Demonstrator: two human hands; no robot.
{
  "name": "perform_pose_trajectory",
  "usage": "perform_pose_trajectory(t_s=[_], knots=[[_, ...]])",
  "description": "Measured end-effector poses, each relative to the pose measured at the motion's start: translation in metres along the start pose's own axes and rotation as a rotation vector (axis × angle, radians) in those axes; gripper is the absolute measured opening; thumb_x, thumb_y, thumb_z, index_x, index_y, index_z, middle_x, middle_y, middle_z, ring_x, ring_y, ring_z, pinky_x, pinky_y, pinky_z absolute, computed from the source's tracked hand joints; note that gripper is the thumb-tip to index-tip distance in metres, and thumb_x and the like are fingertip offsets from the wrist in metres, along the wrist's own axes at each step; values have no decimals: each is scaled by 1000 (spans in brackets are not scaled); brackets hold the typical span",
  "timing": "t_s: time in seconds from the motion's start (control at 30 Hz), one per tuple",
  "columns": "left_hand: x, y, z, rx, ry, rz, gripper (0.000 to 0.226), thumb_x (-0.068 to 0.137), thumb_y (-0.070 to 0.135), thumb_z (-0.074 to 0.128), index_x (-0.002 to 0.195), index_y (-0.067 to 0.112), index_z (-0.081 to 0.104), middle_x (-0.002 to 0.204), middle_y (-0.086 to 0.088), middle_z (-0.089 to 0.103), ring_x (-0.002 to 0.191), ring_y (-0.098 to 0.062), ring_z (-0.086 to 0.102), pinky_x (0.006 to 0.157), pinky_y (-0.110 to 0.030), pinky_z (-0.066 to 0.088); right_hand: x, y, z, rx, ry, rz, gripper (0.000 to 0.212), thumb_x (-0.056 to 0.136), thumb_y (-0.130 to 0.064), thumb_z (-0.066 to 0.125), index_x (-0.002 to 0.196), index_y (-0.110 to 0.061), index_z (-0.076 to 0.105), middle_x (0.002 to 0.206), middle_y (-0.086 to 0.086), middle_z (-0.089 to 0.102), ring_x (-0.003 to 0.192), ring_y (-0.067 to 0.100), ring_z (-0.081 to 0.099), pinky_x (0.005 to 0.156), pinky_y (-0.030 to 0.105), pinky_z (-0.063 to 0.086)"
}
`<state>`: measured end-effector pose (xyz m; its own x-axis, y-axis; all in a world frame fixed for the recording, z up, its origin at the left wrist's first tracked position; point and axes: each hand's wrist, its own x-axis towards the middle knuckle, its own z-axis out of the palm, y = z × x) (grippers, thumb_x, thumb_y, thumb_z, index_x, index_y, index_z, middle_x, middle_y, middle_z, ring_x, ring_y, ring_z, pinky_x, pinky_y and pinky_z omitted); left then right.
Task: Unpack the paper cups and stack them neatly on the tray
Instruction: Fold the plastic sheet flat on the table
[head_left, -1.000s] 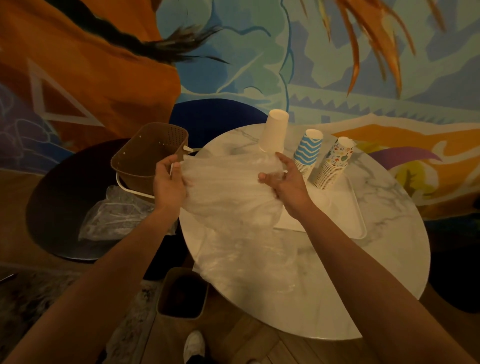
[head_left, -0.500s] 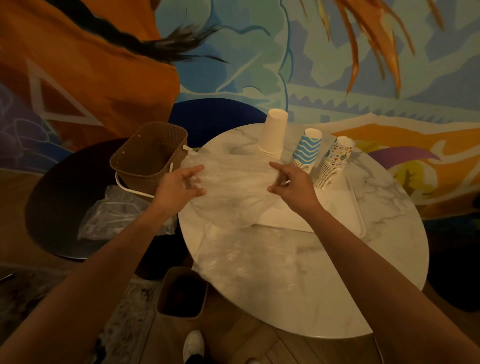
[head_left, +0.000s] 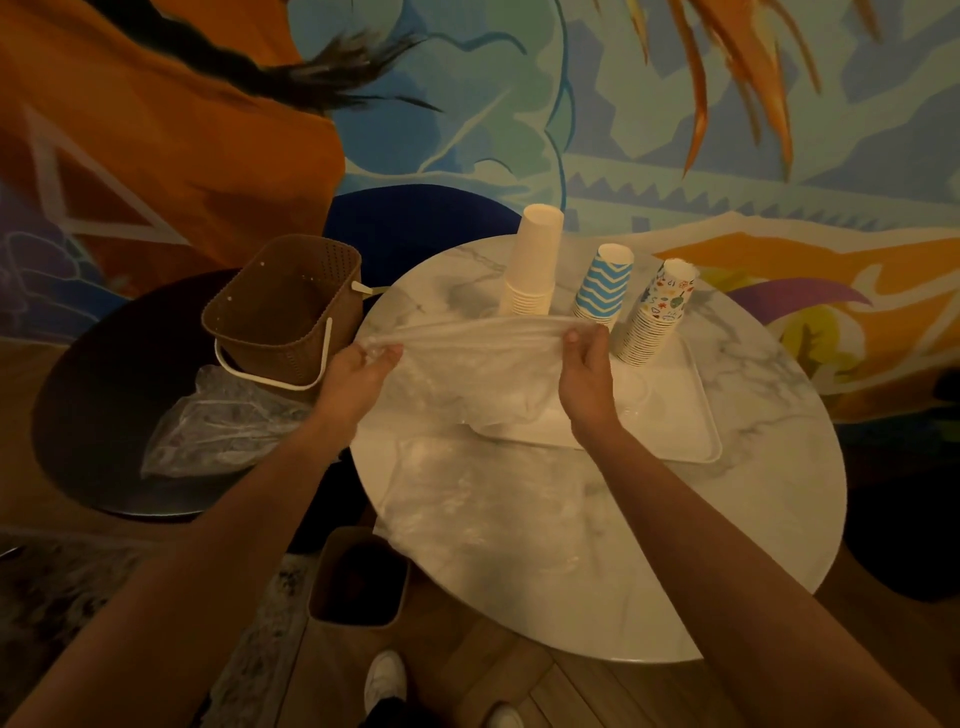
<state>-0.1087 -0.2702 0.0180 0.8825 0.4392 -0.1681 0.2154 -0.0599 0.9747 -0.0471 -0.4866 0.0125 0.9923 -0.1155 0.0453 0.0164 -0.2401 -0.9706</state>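
Note:
Three upside-down stacks of paper cups stand at the far end of a white tray (head_left: 696, 415): a plain white stack (head_left: 535, 260), a blue zigzag stack (head_left: 602, 283) and a colourful patterned stack (head_left: 657, 317). Above the tray's near left part I hold a clear plastic bag (head_left: 467, 364) stretched between both hands. My left hand (head_left: 358, 371) pinches its left end. Its right end is pinched by my right hand (head_left: 587, 374), just in front of the blue stack.
The tray lies on a round marble table (head_left: 753, 509); another clear plastic sheet (head_left: 467, 519) lies on its near left. A brown basket (head_left: 280, 312) and crumpled plastic (head_left: 218, 426) sit on a dark round table at left. A brown bin (head_left: 358, 577) stands on the floor.
My hands went from open on the bag to pinching it, and pulled it taut between them. The cup stacks have not moved.

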Motion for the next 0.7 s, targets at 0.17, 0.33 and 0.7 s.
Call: perform_pose_trajectory(t_s=[0.17,0.33,0.7], knots=[[-8,-16,27,-18,66,10,37,100,29,42,131,7,42,114,-3,52,108,-20,51,93,-32,41,-16,9,11,-108,217,4,25,103,-21,29,111,-2,42,88,9,55,80,22,52,69,29,35],[-23,-41,31,338,159,145,22,102,27,32,98,6,35,88,-18,54,82,-33,56,70,-39,41,-26,34,-4,-313,167,32,28,103,-27,30,109,-4,45,90,19,63,84,34,59,66,32,36],[-44,-108,30,591,98,57,31,100,23,40,122,2,40,79,-17,57,74,-40,58,60,-42,43,-63,110,-33,-591,-16,236,24,101,-28,37,101,-8,50,84,14,63,84,35,60,65,33,39]])
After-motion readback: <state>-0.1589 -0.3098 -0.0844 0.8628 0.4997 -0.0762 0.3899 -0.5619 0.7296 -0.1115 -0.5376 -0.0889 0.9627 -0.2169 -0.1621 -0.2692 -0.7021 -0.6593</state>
